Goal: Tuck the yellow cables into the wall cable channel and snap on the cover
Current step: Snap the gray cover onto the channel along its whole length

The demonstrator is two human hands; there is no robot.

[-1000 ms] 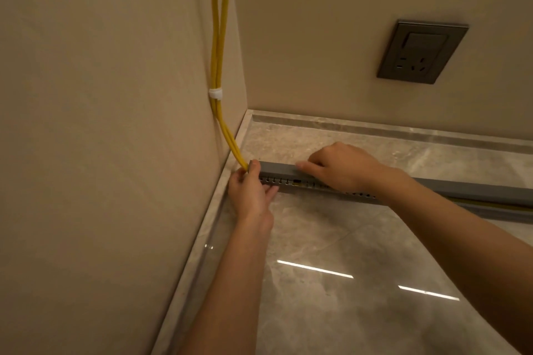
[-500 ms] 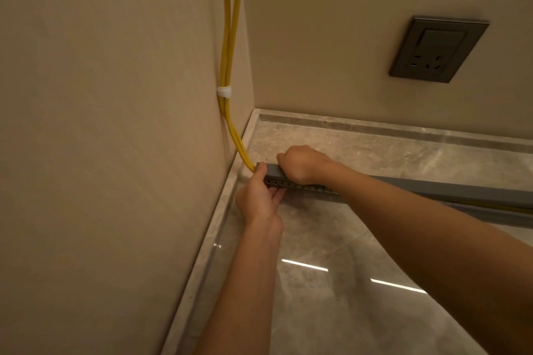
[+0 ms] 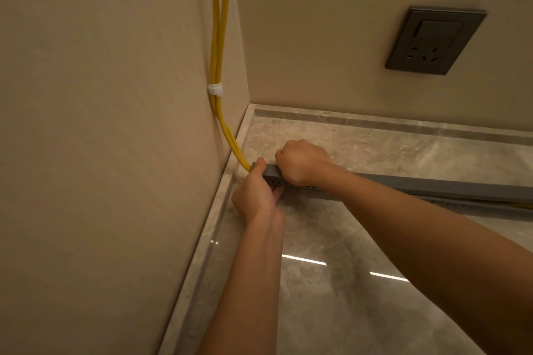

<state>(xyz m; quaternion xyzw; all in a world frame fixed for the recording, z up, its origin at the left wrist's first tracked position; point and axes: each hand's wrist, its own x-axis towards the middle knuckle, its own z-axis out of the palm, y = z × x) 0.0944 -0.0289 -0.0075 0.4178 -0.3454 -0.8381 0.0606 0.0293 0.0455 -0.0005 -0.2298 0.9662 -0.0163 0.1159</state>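
Yellow cables (image 3: 219, 37) run down the left wall, are bound by a white tie (image 3: 215, 89), and curve into the left end of a grey slotted cable channel (image 3: 278, 182) lying across the stone surface. A grey cover (image 3: 432, 185) sits along the top of the channel. My left hand (image 3: 256, 196) grips the channel's left end from below, thumb on top of the cover. My right hand (image 3: 301, 161) is closed in a fist, pressing down on the cover just right of that end. A bit of yellow cable (image 3: 522, 206) shows under the cover at far right.
A dark wall socket (image 3: 435, 41) sits on the back wall at upper right. The polished stone surface (image 3: 331, 282) has a raised rim (image 3: 202, 253) along the left wall and along the back wall.
My right hand slid left along the cover toward the channel's end and closed into a fist. My left hand stayed at the end. The view shifted slightly.
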